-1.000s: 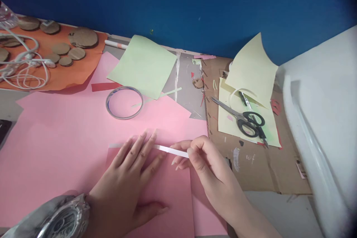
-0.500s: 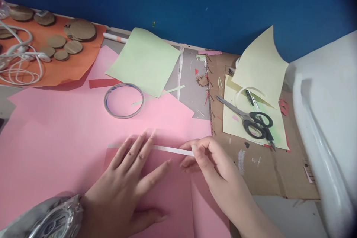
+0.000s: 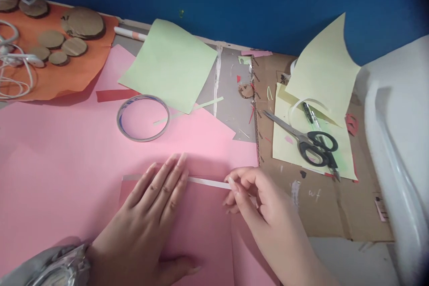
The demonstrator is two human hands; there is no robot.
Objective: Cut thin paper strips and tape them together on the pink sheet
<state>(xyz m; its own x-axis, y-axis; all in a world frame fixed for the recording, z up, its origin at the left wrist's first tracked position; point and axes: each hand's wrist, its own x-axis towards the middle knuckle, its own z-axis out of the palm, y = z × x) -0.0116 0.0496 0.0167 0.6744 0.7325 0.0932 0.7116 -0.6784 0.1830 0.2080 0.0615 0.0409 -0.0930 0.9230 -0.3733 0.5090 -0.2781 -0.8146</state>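
Note:
My left hand (image 3: 147, 219) lies flat, palm down, on a sheet of pink paper (image 3: 204, 228). Its four long fingers rest side by side across the paper's upper edge, and the thumb is stretched away. A narrow white tape strip (image 3: 208, 182) runs along that edge, and part of it is hidden under these fingers. My right hand (image 3: 258, 201) pinches the strip's right end between thumb and index finger. Beyond my left hand lies a roll of tape (image 3: 119, 118), a thin ring with little tape on it, on larger pink paper (image 3: 67, 156).
Light green paper (image 3: 170, 65) lies behind the roll. At right, black-handled scissors (image 3: 313, 147) and pens rest on pale yellow paper (image 3: 284, 143), on cardboard (image 3: 321, 214). Cardboard discs (image 3: 83, 23) and white earphones (image 3: 33, 60) sit on orange paper (image 3: 77, 80) at left. A blue wall (image 3: 217, 0) stands behind.
My left index finger has swung in from its spread position to lie against the other fingers. My right hand keeps its pinch on the white tape strip. The camera view has shifted slightly.

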